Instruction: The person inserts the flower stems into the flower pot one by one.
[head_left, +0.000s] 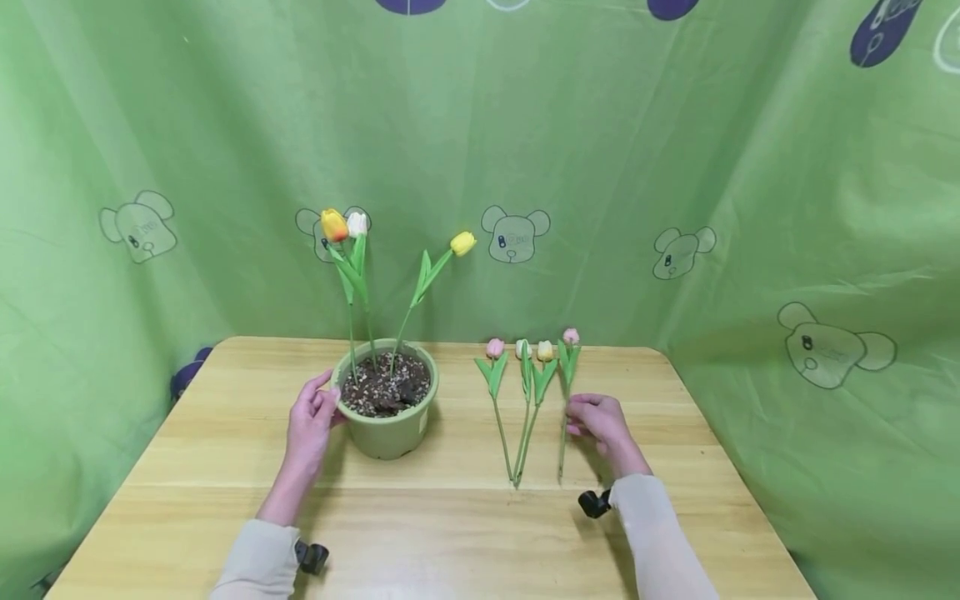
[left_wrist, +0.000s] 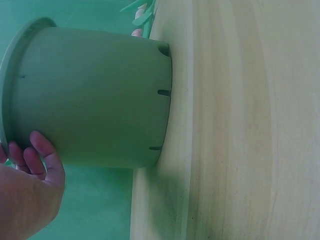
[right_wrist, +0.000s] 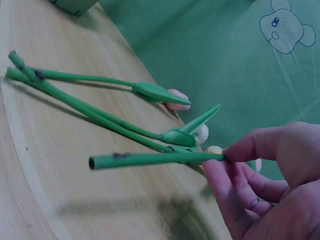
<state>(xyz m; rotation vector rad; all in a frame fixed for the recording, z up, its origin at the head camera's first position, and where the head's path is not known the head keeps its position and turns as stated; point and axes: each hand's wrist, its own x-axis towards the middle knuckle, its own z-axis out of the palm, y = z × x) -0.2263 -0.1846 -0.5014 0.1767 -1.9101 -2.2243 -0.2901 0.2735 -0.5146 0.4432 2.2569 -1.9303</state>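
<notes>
A green flower pot (head_left: 386,433) filled with dark soil stands left of centre, with an orange-yellow tulip (head_left: 334,226), a white tulip (head_left: 357,224) and a yellow tulip (head_left: 463,243) upright or leaning in it. At its left rim, my left hand (head_left: 311,417) grips the pot; the left wrist view has the fingers (left_wrist: 42,155) against the outer wall just below the lip. My right hand (head_left: 602,423) pinches the green stem (right_wrist: 150,159) of a pink tulip (head_left: 571,337) between thumb and fingers. This stem's bare lower end hangs above the tabletop, its shadow apart from it.
On the wooden table (head_left: 450,533), between pot and right hand, lie another pink tulip (head_left: 496,348), a white tulip (head_left: 523,350) and a pale yellow one (head_left: 545,351), stem ends close together. A green curtain (head_left: 585,150) with bear drawings surrounds the table's back and sides.
</notes>
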